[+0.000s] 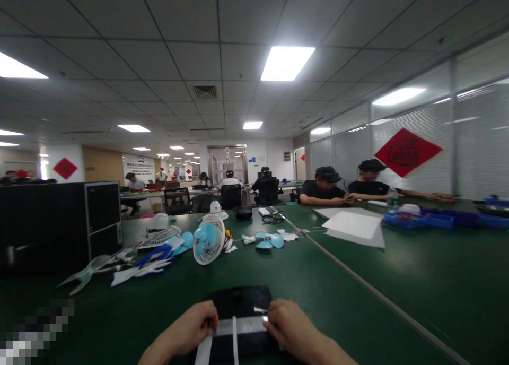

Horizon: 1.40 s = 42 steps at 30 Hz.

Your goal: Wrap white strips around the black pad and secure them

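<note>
A black flat object (238,296) lies on the green table close to me, with a pale, shiny strip (242,325) running across it and narrow white strips crossing downward. My left hand (194,325) is closed, its fingers pinched at the left end of the pale strip. At the right end, my right hand (288,325) is closed too, thumb and fingers pressed together on the strip. A small white piece shows beside the right fingertips. The lower part of the black object runs out of the frame.
On the green table (318,280), a white-and-blue fan (209,240), loose blades (270,241) and gloves (143,269) lie ahead. A black computer case (59,222) stands left. White sheets (353,224) and blue trays (413,220) lie right, near two seated people.
</note>
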Motion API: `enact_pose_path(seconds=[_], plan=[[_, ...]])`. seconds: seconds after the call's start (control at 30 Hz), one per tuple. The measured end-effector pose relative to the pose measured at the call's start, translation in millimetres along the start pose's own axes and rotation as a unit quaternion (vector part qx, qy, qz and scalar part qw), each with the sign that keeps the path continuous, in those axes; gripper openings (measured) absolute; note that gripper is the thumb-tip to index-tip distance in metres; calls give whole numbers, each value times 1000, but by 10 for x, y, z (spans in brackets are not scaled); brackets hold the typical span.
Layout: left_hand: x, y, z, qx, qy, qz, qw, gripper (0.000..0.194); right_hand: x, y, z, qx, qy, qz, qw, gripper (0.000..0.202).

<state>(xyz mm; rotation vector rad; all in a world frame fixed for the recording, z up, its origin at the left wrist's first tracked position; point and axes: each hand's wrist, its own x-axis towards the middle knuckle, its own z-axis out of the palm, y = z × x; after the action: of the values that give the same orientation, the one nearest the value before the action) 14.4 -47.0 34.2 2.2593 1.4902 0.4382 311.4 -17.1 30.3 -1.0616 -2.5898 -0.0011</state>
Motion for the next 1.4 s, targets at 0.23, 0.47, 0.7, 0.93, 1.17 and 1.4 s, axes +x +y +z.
enact_pose_path(seconds=[0.23,0.47,0.7,0.93,1.17,1.4], plan=[[-8,8,-16,-4,3,5,1000,23,11,7,-7,-10,-7,10,1000,27],[16,-33,-2,-9,-5,-4,1000,24,8,33,-24,9,-13,11,1000,28],[36,-196,-74,42,104,-47,993,18,84,102,-9,86,56,8,995,19],[-5,-601,-181,173,173,-177,953,26,501,2,124,101,12,-11,995,34],[-75,-920,-233,215,161,-240,933,32,975,-170,212,37,-34,1,999,29],[-92,-1251,-250,230,156,-273,921,39,1017,-107,171,24,-27,16,999,22]])
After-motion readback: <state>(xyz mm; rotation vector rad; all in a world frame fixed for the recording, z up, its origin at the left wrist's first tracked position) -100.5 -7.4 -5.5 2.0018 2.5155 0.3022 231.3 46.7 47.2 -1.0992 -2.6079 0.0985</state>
